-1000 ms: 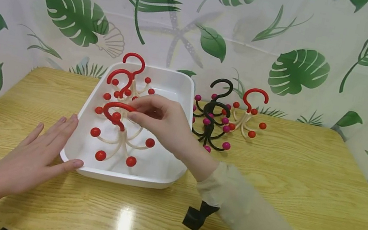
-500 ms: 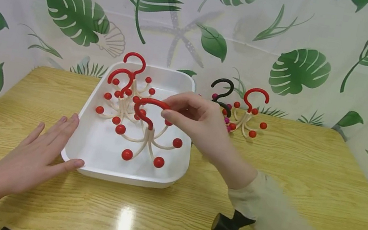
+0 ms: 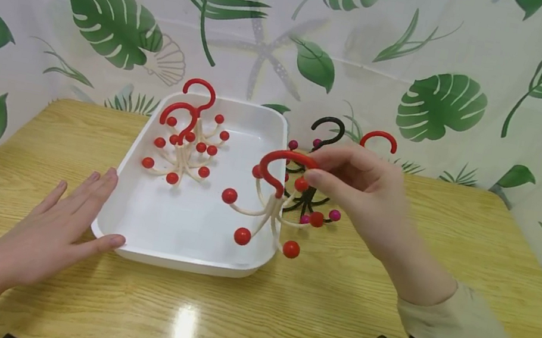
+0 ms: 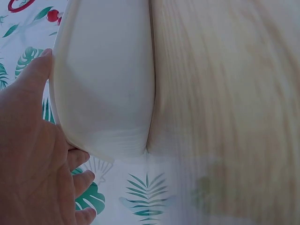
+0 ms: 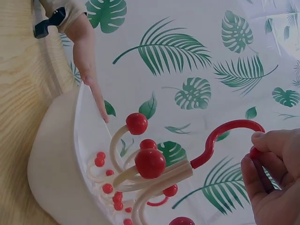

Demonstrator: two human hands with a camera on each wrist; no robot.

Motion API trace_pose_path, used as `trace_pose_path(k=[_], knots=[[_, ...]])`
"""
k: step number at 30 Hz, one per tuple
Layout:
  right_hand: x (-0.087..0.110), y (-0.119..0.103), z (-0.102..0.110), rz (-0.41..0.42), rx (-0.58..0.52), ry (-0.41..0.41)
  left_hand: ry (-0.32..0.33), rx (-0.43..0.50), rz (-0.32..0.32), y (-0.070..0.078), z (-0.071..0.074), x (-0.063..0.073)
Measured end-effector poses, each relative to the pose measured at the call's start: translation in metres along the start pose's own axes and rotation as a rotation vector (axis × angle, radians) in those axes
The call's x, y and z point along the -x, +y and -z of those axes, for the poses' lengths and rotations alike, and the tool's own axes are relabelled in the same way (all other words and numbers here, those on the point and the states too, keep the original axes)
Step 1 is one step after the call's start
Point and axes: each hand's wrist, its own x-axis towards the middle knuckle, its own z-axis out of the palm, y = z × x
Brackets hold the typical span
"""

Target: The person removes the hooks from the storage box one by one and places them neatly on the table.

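Observation:
My right hand [image 3: 374, 202] pinches the tip of the red hook of a hanger [image 3: 272, 208] between thumb and fingers. This hanger has curved cream arms ending in red balls, and it hangs over the right rim of the white tray [image 3: 173, 227]. In the right wrist view, the hanger's cream arms [image 5: 180, 173] spread out left of the fingers. My left hand [image 3: 54, 236] lies with straight fingers along the tray's left rim, its thumb at the front corner. Two similar red-hooked hangers [image 3: 182, 159] stand in the tray's back left.
Behind the right hand, black hangers [image 3: 330, 120] with magenta balls stand on the wooden table [image 3: 451, 255], right of the tray. Another red-hooked hanger [image 3: 380, 134] is mostly hidden by the right hand. A leaf-printed cloth [image 3: 371, 35] rises at the back.
The right hand has carried the held hanger rightward from above the tray's middle to its right rim. My left hand and the tray stay put.

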Motion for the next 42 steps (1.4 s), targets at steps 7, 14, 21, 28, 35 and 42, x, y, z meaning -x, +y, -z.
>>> trace_pose_path(k=[7, 14, 21, 28, 35, 42], knots=[[0.014, -0.007, 0.025, -0.024, 0.028, 0.073, -0.016, -0.006, 0.011, 0.0, 0.002, -0.001], [0.022, -0.01, 0.052, -0.068, 0.033, 0.158, -0.005, -0.011, 0.01, 0.0, 0.001, -0.001], [0.024, -0.003, 0.078, -0.019, 0.012, 0.192, 0.005, -0.007, 0.003, 0.001, 0.0, 0.0], [0.022, 0.009, 0.099, -0.069, 0.037, 0.266, 0.001, -0.001, 0.002, 0.001, 0.0, 0.0], [0.021, 0.03, 0.113, -0.203, 0.129, 0.303, -0.007, 0.001, 0.006, 0.001, 0.0, -0.001], [0.018, 0.052, 0.121, -0.282, 0.204, 0.306, -0.025, -0.003, 0.022, 0.0, 0.002, -0.002]])
